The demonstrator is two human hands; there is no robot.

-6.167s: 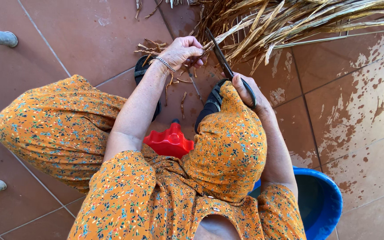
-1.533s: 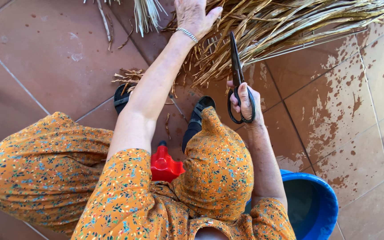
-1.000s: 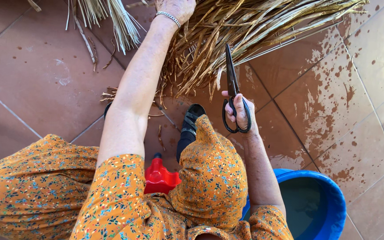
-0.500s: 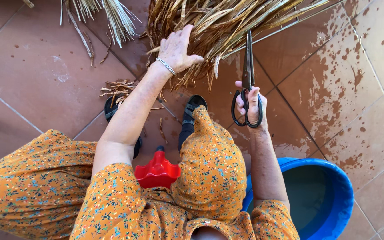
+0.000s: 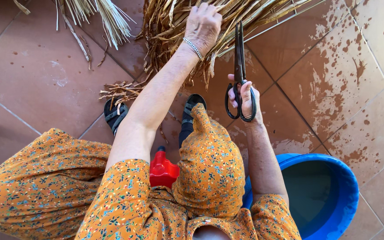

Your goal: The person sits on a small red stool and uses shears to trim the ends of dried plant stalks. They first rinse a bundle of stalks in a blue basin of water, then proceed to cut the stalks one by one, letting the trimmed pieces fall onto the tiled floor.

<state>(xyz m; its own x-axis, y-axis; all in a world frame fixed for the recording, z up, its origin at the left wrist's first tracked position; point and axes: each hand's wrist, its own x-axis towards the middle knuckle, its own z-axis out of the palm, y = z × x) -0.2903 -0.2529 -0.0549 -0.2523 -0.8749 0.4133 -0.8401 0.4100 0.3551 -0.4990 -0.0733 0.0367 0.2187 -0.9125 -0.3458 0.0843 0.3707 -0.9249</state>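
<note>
Above tiles, right hand (image 5: 245, 100) grips scissors (image 5: 239, 66) (closed).

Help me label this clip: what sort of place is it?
Likely a tiled patio or yard used for handwork: a terracotta tile floor with wet splashes, a heap of dried palm-like leaves, and a blue bucket.

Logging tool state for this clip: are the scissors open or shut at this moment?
Shut. The scissors, held upright in the right hand, show both dark blades lying together with only a thin line between them, tips pointing toward the dried leaves.
</note>
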